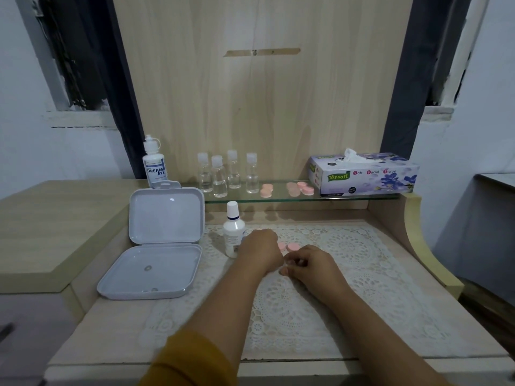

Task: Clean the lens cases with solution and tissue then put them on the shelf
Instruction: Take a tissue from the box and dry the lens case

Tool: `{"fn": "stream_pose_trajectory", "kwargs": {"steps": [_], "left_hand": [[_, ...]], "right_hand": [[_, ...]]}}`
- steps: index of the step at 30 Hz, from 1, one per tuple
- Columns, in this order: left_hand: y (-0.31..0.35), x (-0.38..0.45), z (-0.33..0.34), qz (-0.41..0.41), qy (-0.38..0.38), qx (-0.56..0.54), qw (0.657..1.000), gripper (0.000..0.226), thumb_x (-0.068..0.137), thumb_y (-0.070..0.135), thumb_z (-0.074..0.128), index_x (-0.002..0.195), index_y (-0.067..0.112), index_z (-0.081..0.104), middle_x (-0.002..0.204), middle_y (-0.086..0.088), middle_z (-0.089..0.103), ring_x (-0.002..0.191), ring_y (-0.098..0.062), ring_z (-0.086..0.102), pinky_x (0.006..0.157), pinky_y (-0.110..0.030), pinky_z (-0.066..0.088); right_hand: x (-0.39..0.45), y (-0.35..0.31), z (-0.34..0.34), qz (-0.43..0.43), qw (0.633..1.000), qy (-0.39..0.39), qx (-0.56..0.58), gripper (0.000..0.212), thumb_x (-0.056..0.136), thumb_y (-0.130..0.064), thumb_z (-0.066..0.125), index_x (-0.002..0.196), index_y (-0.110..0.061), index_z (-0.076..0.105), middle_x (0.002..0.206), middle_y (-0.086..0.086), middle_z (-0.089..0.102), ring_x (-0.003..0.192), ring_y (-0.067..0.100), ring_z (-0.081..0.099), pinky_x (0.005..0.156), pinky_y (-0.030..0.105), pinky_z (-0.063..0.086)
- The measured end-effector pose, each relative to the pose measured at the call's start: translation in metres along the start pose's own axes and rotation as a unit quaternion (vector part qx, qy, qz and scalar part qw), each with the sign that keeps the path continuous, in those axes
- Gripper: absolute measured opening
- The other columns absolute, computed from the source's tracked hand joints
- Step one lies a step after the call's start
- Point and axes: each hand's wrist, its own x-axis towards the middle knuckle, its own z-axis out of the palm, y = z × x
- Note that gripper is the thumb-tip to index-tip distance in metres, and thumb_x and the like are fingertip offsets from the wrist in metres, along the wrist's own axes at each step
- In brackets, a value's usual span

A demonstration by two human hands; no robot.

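A pink lens case (pixel 291 247) lies on the lace mat, its left end hidden under my left hand (pixel 262 250), whose fingers curl down over it. My right hand (pixel 312 264) sits just right of the left one with fingers curled inward; what they hold, if anything, is hidden. A white solution bottle (pixel 233 229) stands upright just left of my left hand. The tissue box (pixel 362 174) sits at the right end of the glass shelf (pixel 348 197). More pink lens cases (pixel 299 188) and another one (pixel 266 190) lie on that shelf.
An open white plastic box (pixel 158 246) lies to the left of the mat. Several small clear bottles (pixel 228 174) and a larger Dream Eye bottle (pixel 154 162) stand at the shelf's left. A wooden panel rises behind; a raised wooden side curves along the right.
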Motion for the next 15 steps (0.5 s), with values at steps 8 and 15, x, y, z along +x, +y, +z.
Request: {"fn": "stream_pose_trajectory", "kwargs": {"steps": [8, 15], "left_hand": [[-0.041, -0.022, 0.023, -0.005, 0.078, -0.404, 0.911, 0.006, 0.082, 0.007, 0.063, 0.078, 0.009, 0.058, 0.066, -0.009, 0.063, 0.054, -0.015, 0.058, 0.05, -0.026, 0.046], [-0.036, -0.025, 0.034, 0.093, 0.213, -0.279, 0.932, 0.011, 0.082, 0.007, 0.064, 0.082, 0.018, 0.062, 0.084, 0.006, 0.06, 0.076, -0.01, 0.056, 0.066, -0.02, 0.043]], "right_hand": [[0.001, 0.0, 0.0, 0.012, 1.0, -0.002, 0.002, 0.034, 0.077, -0.032, 0.077, 0.109, -0.021, 0.071, 0.099, -0.01, 0.057, 0.093, 0.007, 0.053, 0.08, 0.02, 0.041], [-0.001, 0.0, 0.0, 0.021, 1.0, 0.0, 0.021, 0.033, 0.077, -0.03, 0.077, 0.107, -0.021, 0.072, 0.096, -0.012, 0.056, 0.088, 0.002, 0.052, 0.075, 0.015, 0.04]]}}
